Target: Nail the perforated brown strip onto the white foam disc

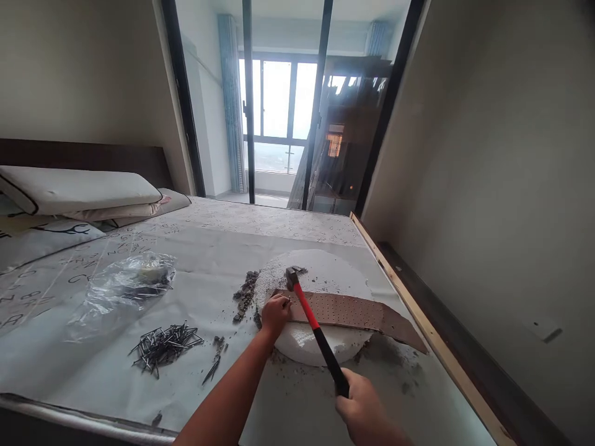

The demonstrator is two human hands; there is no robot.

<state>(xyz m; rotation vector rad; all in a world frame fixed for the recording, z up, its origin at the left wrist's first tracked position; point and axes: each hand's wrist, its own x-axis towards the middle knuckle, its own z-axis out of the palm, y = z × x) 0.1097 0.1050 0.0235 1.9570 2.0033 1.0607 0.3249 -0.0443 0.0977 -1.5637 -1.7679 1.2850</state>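
Note:
My right hand (362,402) is closed around the black grip of a hammer (309,310) with a red and black handle. Its metal head is raised near the left end of a brown strip (344,311) dotted with small holes. At that end my left hand (276,314) rests on the strip, thumb and fingers pinched together; anything between the fingertips is too small to make out. Under the strip lies a round white slab (320,266), with grey crumbs (245,296) along its left side. A pile of nails (165,347) sits to the left of my forearm.
A crumpled clear plastic bag (125,285) lies on the pale sheet covering the bed (209,248). Pillows (88,192) are stacked at the left. A wooden batten (418,316) runs along the right edge beside the wall. Glass sliding doors stand beyond.

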